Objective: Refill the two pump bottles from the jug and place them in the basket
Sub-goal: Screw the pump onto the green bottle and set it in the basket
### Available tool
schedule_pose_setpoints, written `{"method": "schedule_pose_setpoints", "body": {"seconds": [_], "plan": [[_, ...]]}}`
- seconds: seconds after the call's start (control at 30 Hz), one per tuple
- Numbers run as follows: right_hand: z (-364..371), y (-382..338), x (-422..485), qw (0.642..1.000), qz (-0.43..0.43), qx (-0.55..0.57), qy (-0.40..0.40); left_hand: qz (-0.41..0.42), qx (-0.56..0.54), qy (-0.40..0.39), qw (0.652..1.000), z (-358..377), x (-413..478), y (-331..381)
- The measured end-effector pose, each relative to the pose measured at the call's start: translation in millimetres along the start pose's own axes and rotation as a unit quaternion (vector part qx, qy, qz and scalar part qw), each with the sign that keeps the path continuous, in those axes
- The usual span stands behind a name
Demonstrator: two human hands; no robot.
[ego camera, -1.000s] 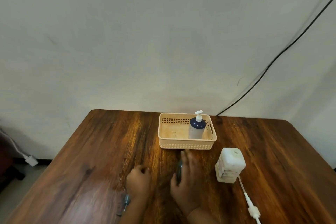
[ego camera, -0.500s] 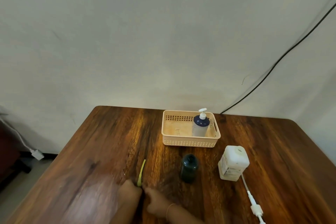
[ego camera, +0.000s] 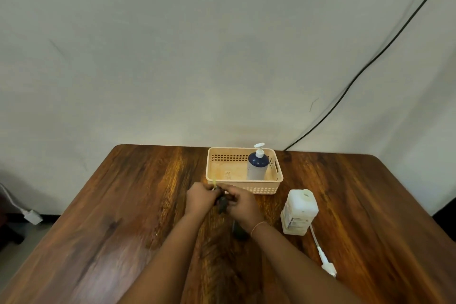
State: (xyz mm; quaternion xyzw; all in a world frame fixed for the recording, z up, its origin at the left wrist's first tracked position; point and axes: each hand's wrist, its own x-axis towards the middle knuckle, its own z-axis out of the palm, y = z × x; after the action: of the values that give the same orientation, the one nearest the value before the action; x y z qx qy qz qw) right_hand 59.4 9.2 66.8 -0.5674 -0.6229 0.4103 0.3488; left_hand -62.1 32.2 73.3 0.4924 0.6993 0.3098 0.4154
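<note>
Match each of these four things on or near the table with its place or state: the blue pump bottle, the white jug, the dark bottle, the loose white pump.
Things:
1. blue pump bottle
2. white jug
3. dark bottle
4. loose white pump

Places or states:
A. lying flat on the table, near the right edge
B. standing inside the basket
C. mostly hidden under the right hand
D. standing on the table just right of the basket's front

Pairs: 1-B, 2-D, 3-C, 4-A

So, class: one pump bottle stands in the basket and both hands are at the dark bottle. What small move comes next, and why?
Probably seat the pump: both hands meet atop the dark bottle, a yellow-green tube showing between them.
</note>
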Motion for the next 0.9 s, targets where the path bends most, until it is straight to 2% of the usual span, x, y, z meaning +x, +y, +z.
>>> {"method": "schedule_pose_setpoints", "body": {"seconds": [0.17, 0.37, 0.6, 0.9], "plan": [[-46.7, -12.9, 2.2, 0.997, -0.014, -0.017, 0.072, 0.044, -0.061, -0.092, 0.993, 3.8, -7.1, 40.0], [-77.4, -28.0, 6.4, 0.992, -0.014, -0.080, 0.100, 0.052, -0.113, -0.162, 0.979, 7.6, -13.4, 66.0], [-80.9, -28.3, 3.7, 0.983, -0.024, -0.144, 0.111, 0.071, -0.126, -0.174, 0.974, 11.1, -18.2, 68.1], [-79.7, -28.9, -1.1, 0.985, -0.027, -0.118, 0.121, 0.083, -0.141, -0.170, 0.972, 12.0, -24.1, 65.1]]}}
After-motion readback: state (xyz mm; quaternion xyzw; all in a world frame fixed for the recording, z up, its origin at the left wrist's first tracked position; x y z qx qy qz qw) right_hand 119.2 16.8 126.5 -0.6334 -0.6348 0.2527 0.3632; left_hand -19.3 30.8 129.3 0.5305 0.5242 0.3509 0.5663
